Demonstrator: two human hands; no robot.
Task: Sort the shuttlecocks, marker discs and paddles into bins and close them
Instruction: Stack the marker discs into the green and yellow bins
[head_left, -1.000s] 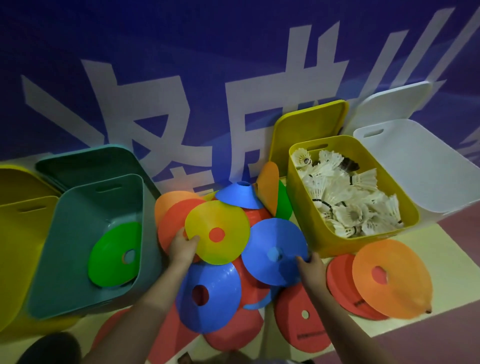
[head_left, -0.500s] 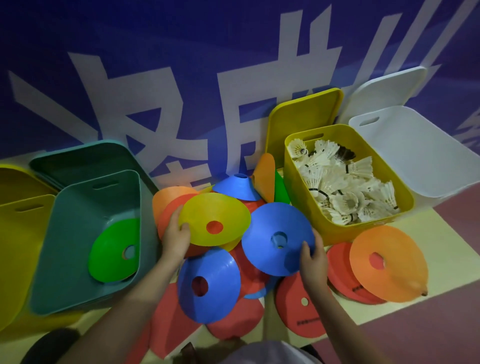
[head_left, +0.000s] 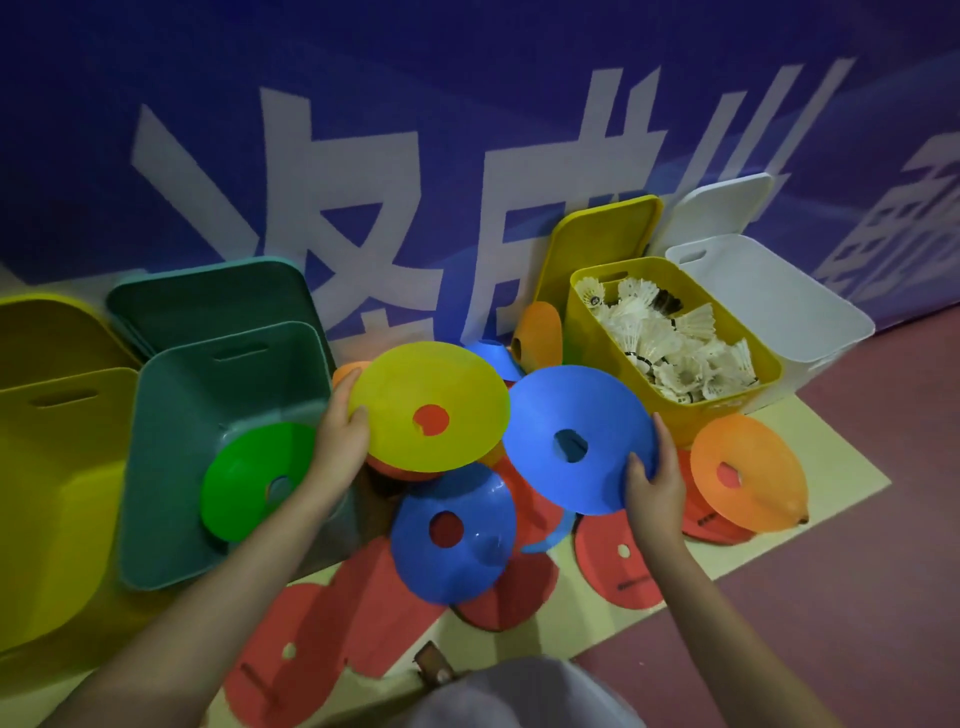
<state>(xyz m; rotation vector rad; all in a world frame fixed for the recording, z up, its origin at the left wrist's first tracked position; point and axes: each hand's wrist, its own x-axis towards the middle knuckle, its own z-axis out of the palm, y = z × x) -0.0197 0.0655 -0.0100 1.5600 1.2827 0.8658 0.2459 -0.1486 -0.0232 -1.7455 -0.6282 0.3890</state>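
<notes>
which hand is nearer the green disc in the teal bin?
Left. The left hand grips the yellow disc right beside the green disc, by the teal bin rim. The right hand holds the blue disc, farther right.

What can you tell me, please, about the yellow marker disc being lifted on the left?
The yellow marker disc is a shallow, round cone of thin, slightly translucent plastic with a centre hole, through which red shows. It is held tilted above the pile, beside the teal bin. The left hand grips its left rim, thumb on top. Its right edge meets or overlaps the blue disc; which one is unclear.
</notes>
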